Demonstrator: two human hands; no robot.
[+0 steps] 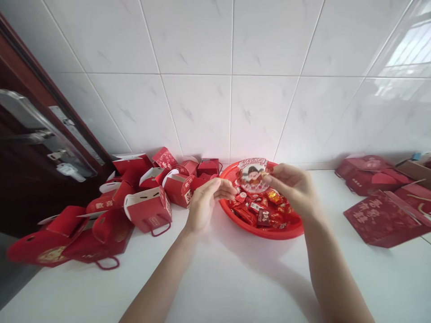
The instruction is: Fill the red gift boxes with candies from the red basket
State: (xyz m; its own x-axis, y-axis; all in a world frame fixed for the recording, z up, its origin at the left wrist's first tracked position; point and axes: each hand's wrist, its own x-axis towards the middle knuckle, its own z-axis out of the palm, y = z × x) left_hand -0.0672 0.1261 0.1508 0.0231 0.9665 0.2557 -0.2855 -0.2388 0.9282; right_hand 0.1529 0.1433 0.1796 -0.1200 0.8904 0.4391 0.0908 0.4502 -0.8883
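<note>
My right hand (294, 188) pinches a round packet (253, 176) with a cartoon figure and a red and white border, raised above the basket. Wrapped candies, mostly red with a gold one among them, fill the red plastic basket (261, 232). At the basket's left edge is my left hand (207, 202), its fingers apart and bent toward the basket, with nothing seen in it. Just left of that hand, an open red gift box (151, 211) stands on the white table (215, 278).
Several red boxes (104, 202) with cord handles crowd the left side. More red boxes (387, 217) stand at the right. A tiled wall (198, 112) rises behind the table, and a dark door (30, 161) with a metal handle is at far left.
</note>
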